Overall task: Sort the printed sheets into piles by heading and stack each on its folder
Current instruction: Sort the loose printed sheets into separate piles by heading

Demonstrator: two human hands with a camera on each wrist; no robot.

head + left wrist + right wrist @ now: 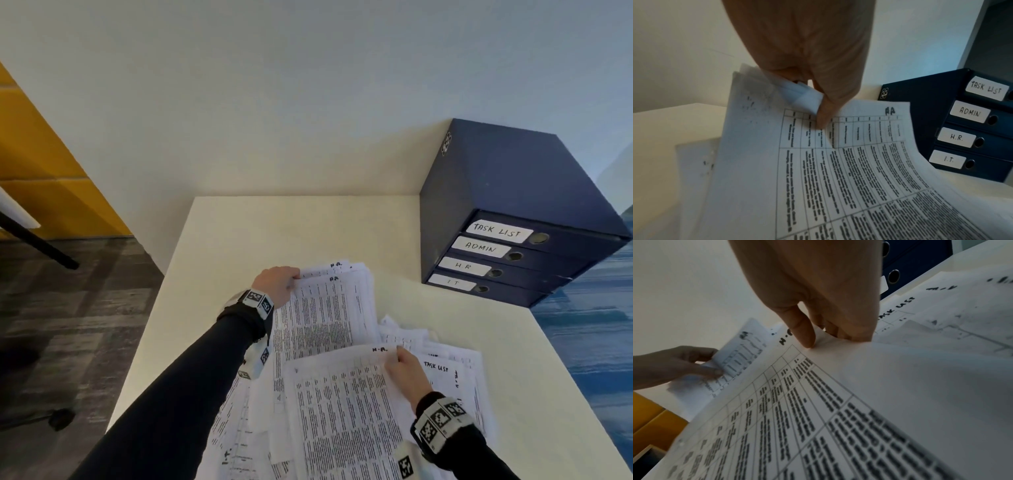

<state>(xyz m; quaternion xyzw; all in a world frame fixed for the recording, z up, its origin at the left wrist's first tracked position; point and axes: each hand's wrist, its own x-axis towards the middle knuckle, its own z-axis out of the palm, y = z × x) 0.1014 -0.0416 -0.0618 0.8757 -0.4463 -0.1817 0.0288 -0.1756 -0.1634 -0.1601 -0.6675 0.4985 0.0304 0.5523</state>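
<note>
- Pinching an H.R. sheet [342, 411] at its top edge, the right hand [404, 373] is seen.
- An H.R. bundle [325, 308], grasped by the left hand [277, 284], lies just beyond and leftward of the right fingers [803, 334].

White table [239, 233] w/ loose sheets [459, 373] & folder stack [507, 185].

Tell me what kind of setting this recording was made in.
Most likely an office. A dark blue stack of folders labelled TASK LIST, ADMIN, HR and IT sits on a white desk against the wall, with printed table sheets spread across it and a chair castor on the carpet.
</note>
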